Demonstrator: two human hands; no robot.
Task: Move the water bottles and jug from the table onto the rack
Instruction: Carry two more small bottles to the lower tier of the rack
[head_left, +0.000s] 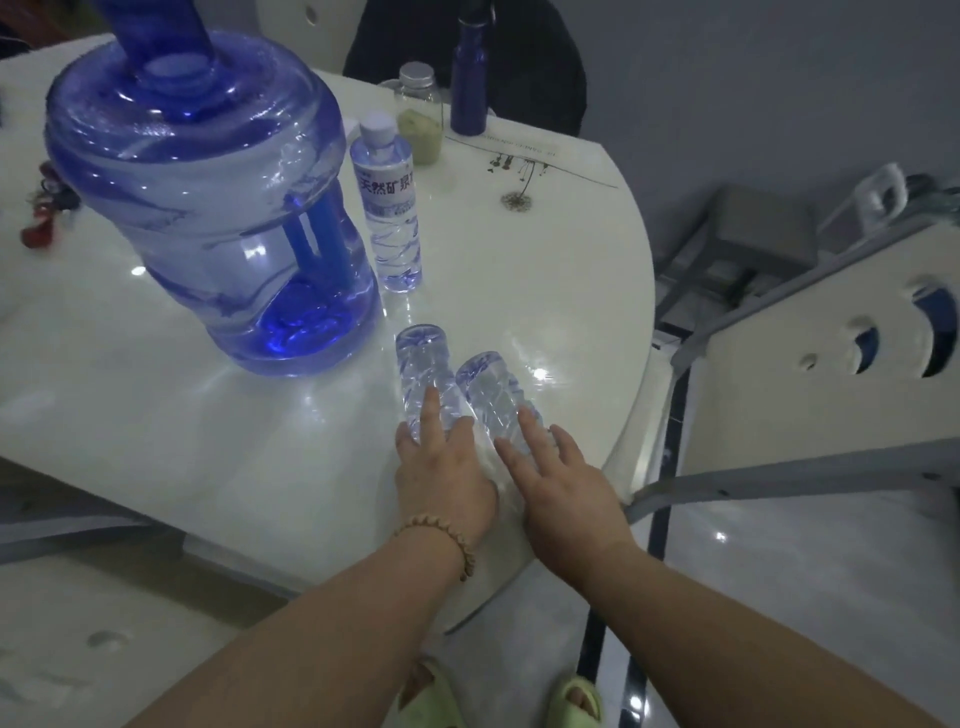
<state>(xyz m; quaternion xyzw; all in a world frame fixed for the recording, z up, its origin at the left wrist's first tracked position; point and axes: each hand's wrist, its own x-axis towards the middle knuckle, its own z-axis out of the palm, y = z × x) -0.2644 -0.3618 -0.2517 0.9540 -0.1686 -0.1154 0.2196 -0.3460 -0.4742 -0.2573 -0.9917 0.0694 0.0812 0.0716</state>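
Two clear water bottles lie on their sides near the front edge of the white table (545, 249). My left hand (441, 462) rests on the left lying bottle (423, 364) with its fingers spread over it. My right hand (556, 483) lies with straight fingers on the right lying bottle (491, 389). A third water bottle (389, 208) with a white cap stands upright beside a big blue jug (208, 192) at the table's left. The pale rack (810, 358) stands to the right of the table.
A jar with green contents (418, 111) and a dark blue flask (470, 78) stand at the table's far edge, by a dark chair. Red keys (44, 213) lie at the left. My feet in green slippers (576, 701) are on the glossy floor below.
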